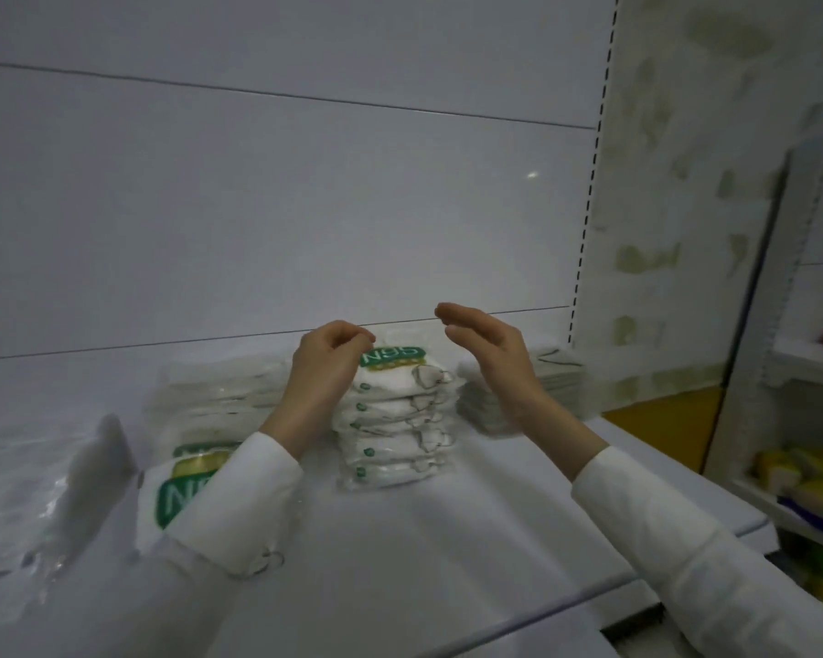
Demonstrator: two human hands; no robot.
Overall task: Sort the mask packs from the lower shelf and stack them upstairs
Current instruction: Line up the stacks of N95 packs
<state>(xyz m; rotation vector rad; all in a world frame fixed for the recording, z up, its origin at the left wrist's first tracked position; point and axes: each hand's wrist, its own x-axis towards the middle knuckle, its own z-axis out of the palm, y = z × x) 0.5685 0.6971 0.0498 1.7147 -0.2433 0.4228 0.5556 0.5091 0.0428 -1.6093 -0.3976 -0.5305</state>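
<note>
This is a shop: a white metal shelf (447,524) with a slotted upright (590,192) carries stacks of identical N95 mask packs (393,420), beside a rack (804,360) of colourful packaged goods (801,474).

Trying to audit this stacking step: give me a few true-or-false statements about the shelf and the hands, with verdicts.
1. The middle stack has a green N95 label on its top pack. True.
2. The right hand grips a mask pack. False: its fingers are straight and it holds nothing, beside the middle stack.
3. Another stack stands on each side of the middle one. True: the left stack and the right stack.
4. The shelf surface is yellow. False: it is white.
5. The left hand lies flat on the shelf. False: it is raised at the middle stack's top, fingers curled.
</note>
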